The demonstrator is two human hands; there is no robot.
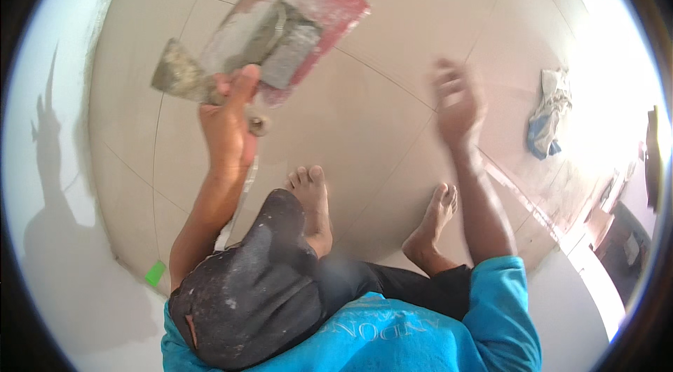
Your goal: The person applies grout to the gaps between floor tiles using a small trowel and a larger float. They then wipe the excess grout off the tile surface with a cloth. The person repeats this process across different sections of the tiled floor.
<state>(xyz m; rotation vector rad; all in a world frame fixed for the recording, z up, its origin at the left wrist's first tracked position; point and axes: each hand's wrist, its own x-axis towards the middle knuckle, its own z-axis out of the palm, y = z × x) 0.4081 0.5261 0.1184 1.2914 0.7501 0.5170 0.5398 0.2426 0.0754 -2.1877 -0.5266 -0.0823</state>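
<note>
My left hand (228,109) grips a putty knife, its stained wide blade (175,67) pointing left and a rounded handle end showing below my thumb. The same hand appears to hold a scuffed red-and-white board (336,21), which carries grey material (291,53); the exact grip is hidden. My right hand (456,98) is apart from both tools, raised to the right over the floor, with bent fingers smeared by motion; whether it is closed I cannot tell.
I squat barefoot on a tiled floor (378,126). A pale-and-blue crumpled bag or cloth (547,112) lies at the right. A white wall (49,232) rises at the left, near a small green piece (155,272). Assorted objects (617,246) stand beyond the far right edge.
</note>
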